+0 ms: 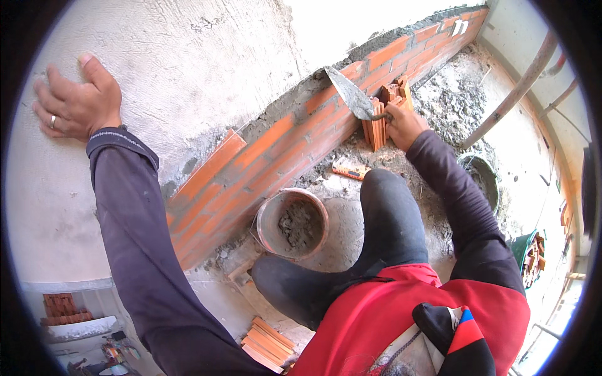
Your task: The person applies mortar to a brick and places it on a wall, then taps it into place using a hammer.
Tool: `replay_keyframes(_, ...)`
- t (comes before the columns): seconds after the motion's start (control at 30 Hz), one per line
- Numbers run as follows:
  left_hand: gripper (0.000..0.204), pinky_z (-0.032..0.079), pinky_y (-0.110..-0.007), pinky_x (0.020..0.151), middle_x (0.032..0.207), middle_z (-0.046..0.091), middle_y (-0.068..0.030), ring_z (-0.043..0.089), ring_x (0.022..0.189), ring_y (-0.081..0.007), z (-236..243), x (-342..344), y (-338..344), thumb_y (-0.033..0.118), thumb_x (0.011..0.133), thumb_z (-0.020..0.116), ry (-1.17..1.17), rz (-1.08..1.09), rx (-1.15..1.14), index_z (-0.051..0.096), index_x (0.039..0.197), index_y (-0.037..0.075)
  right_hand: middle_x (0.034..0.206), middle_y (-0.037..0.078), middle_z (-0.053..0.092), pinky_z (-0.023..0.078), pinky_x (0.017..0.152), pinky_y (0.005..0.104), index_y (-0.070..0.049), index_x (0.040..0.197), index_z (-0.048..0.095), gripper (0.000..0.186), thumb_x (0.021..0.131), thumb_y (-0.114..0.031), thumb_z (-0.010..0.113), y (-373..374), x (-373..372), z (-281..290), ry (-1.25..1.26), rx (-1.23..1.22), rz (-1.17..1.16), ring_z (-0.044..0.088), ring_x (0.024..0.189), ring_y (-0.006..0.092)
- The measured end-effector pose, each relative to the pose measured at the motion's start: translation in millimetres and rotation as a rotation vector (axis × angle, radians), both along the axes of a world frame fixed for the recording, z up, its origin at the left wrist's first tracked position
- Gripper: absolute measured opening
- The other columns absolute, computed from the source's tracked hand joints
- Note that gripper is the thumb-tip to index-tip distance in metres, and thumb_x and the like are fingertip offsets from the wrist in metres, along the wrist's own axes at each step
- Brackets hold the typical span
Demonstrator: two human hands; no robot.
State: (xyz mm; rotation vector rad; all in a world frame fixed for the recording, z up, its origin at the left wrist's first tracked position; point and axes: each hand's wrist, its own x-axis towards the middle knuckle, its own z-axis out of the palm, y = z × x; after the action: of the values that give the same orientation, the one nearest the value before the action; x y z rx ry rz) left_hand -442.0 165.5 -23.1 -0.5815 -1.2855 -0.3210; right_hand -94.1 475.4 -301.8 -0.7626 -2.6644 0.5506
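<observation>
My left hand [78, 103], a ring on one finger, rests against the pale plastered wall [188, 56] with its fingers spread. In my right hand [406, 127] is the handle of a pointed trowel [352, 95], its metal blade reaching over the top of a low brick wall [295, 141]. Grey mortar [288, 103] lies along the top of that brickwork. One orange brick [210, 163] sits at the near end of the top course. Beside my right hand stand several upright ribbed bricks [374, 130], partly hidden by it.
A bucket of mortar [271, 216] stands between the brick wall and my knees. Near it lies an orange tool [351, 171]. Rubble [451, 100] covers the floor beyond. A slanted pole [514, 91], a second bucket [480, 175] and a green tub of brick pieces [523, 250] are right. Bricks [268, 343] lie below.
</observation>
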Motion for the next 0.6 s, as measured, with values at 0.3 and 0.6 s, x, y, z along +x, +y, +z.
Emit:
replay_keyframes(0.3,0.066,0.018,-0.057,0.108,0.143,0.042,-0.0162,0.03,0.135,-0.0392,3,-8,-1,0.061,0.087,0.048,0.038,-0.042,0.007,0.048,0.136,0.018,0.09,0.02,0.067,0.05,0.078,0.0461,-0.007,0.106,0.061,0.025,0.084,-0.006,0.049,5,-24,91,-0.39,0.15,0.167,0.064,0.09,0.0384)
replay_keyframes(0.6,0.065,0.018,-0.057,0.108,0.142,0.043,-0.0163,0.031,0.134,-0.0389,3,-9,-1,0.061,0.087,0.047,0.029,-0.022,0.012,0.049,0.136,0.019,0.09,0.017,0.068,0.052,0.079,0.0454,-0.009,0.114,0.059,0.028,0.086,-0.007,0.053,-9,-40,120,-0.593,0.478,0.031,0.065,0.093,0.0357)
